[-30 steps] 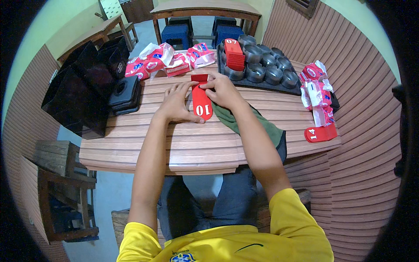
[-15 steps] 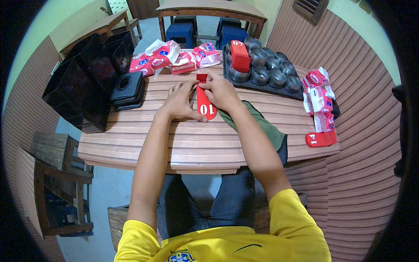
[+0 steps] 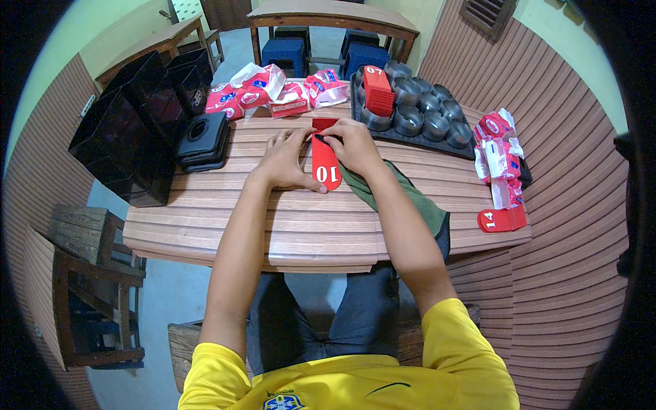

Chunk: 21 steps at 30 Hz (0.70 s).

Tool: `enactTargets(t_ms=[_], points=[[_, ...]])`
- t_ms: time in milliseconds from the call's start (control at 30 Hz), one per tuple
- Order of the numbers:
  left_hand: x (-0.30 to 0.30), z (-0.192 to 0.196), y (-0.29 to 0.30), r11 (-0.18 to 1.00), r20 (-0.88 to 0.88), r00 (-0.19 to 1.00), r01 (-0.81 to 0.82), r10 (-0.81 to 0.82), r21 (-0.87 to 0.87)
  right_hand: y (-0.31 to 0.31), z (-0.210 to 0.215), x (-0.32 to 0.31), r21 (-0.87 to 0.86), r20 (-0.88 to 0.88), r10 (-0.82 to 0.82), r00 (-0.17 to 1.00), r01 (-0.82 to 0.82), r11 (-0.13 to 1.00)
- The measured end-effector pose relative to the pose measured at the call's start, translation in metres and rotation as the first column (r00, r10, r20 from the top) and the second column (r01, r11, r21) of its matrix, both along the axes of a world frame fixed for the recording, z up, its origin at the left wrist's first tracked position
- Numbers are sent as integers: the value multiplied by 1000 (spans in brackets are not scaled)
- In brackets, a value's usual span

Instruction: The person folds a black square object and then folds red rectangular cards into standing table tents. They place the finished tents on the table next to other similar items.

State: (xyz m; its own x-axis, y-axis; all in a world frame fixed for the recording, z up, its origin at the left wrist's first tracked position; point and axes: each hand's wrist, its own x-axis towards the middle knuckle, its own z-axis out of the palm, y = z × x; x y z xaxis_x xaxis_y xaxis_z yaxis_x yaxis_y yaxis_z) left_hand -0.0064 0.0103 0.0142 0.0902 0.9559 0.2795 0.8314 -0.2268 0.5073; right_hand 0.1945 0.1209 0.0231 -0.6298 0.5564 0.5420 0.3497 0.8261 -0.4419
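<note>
A red table number sign (image 3: pixel 324 158) with white digits lies on the wood-look table before me, its far end bent up. My left hand (image 3: pixel 283 160) steadies it along the left side, thumb at the near rounded end and fingers near the far end. My right hand (image 3: pixel 355 147) is closed over the sign's upper right part, fingers pinched. A small dark bit shows at its fingertips, too small to name. Partly under my right forearm lies a green cloth (image 3: pixel 410 198) with a dark edge.
Black boxes (image 3: pixel 123 137) and flat black holders (image 3: pixel 201 140) stand at left. Tissue packs (image 3: pixel 253 89) lie at the back, others (image 3: pixel 499 150) at right. A black tray (image 3: pixel 437 145) bears metal cups (image 3: pixel 408 117) and stacked red signs (image 3: pixel 378 89). Another red sign (image 3: pixel 502 219) lies near the right edge.
My right fingers have shifted and curled slightly on the sign, and a dark bit now shows at their tips. My left hand stays by the sign's left side.
</note>
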Motion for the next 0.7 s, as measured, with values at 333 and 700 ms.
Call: enactTargets(t_ms=[333,700], points=[[-1,1,0,1000,-32,999,5,-5,-21,-10,1,-1,46,0,46,999,-46,998],[0,0,-1,1000,-17,1000,-1,0,-17,-12,-1,-3,104,90,-23,996,14,994]])
